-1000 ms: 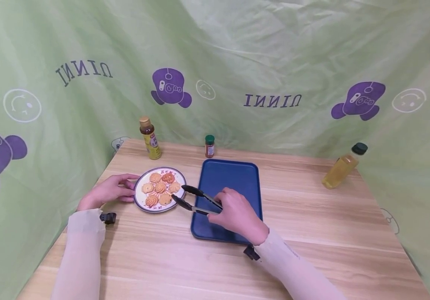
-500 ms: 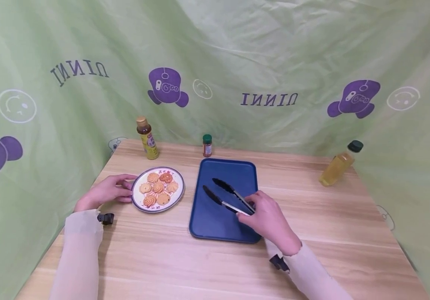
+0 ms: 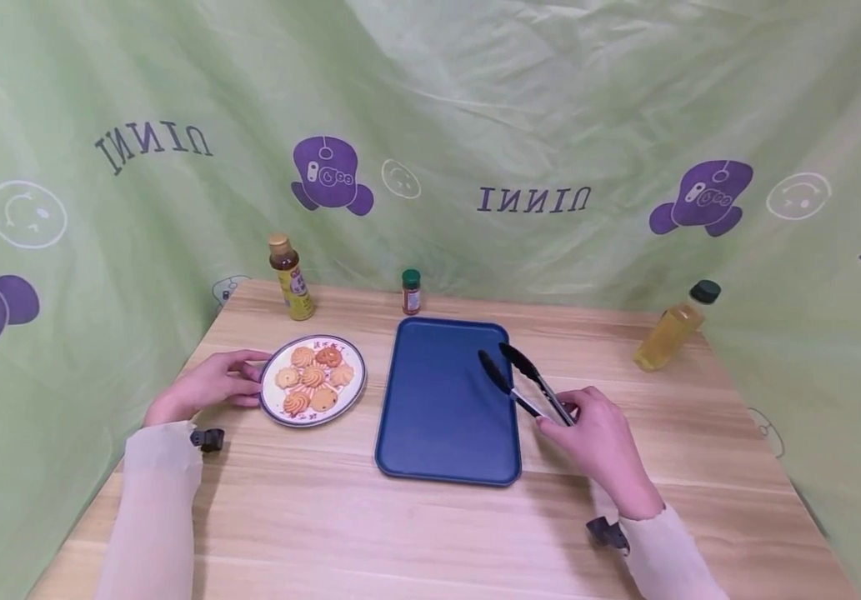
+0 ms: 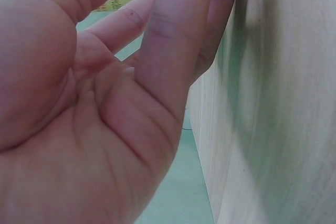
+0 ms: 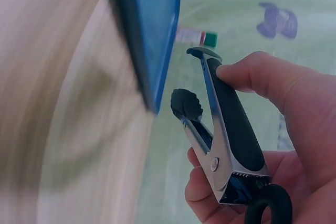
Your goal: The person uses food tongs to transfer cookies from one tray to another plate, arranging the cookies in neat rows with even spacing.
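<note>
In the head view, my left hand (image 3: 208,387) is at the left rim of a white plate (image 3: 268,407) with a dark blue edge, its fingers and thumb around that rim. Several round cookies (image 3: 313,377) lie on the plate. The left wrist view shows the bent fingers of this left hand (image 4: 131,87) close above the wood; the pinch itself is hidden. My right hand (image 3: 603,442) holds black-tipped metal tongs (image 3: 526,406) over the right edge of a blue tray (image 3: 448,408). The tongs' arms (image 5: 226,114) stand apart with nothing between their tips.
A yellow-labelled bottle (image 3: 293,287) stands at the back left, and a small green-capped spice jar (image 3: 411,293) behind the tray. A bottle of yellow liquid (image 3: 668,333) stands at the back right. Green printed cloth (image 3: 430,108) hangs around the wooden table (image 3: 340,517).
My right hand has carried the tongs to the right, from beside the plate, across the tray to its right edge. The left hand has stayed at the plate's rim.
</note>
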Demonstrator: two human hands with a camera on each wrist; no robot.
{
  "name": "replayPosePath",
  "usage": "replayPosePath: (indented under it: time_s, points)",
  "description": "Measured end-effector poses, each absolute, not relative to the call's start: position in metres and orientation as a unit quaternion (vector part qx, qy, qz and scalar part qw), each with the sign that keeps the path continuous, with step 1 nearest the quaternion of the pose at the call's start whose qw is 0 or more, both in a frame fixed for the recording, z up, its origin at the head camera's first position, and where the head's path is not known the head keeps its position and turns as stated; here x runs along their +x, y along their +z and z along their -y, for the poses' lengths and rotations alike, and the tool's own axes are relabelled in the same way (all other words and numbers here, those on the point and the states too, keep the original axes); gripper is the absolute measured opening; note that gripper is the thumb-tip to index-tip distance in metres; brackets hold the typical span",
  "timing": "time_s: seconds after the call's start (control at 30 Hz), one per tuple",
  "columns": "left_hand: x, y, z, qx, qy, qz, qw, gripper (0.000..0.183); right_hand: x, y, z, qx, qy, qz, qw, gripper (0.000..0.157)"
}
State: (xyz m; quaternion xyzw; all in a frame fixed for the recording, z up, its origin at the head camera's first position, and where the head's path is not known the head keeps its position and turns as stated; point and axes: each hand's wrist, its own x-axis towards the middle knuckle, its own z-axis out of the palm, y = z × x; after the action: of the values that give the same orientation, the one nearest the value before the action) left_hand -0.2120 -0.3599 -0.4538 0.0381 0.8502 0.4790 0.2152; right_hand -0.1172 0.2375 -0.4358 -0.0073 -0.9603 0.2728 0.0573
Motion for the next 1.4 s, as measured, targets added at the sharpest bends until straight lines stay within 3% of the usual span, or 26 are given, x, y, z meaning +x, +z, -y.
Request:
replayPosePath:
  time_s: [0.6, 0.87, 1.1, 1.4]
  points:
    - [-0.207, -0.459, 0.365, 0.038, 0.473, -0.854, 0.214, 0.072, -0.121, -0.462, -0.302, -0.093, 0.269, 0.957, 0.063, 0.067]
    - [-0.206, -0.461, 0.364, 0.041, 0.483, -0.848, 0.214, 0.071, -0.12, -0.468, -0.3, -0.111, 0.245, 0.959, 0.089, 0.062]
    - [-0.21, -0.46, 0.363, 0.045, 0.478, -0.851, 0.213, 0.071, -0.12, -0.465, -0.297, -0.123, 0.231, 0.963, 0.071, 0.064]
    - [-0.213, -0.457, 0.362, 0.046, 0.474, -0.853, 0.214, 0.072, -0.12, -0.461, -0.295, -0.121, 0.219, 0.966, 0.063, 0.056]
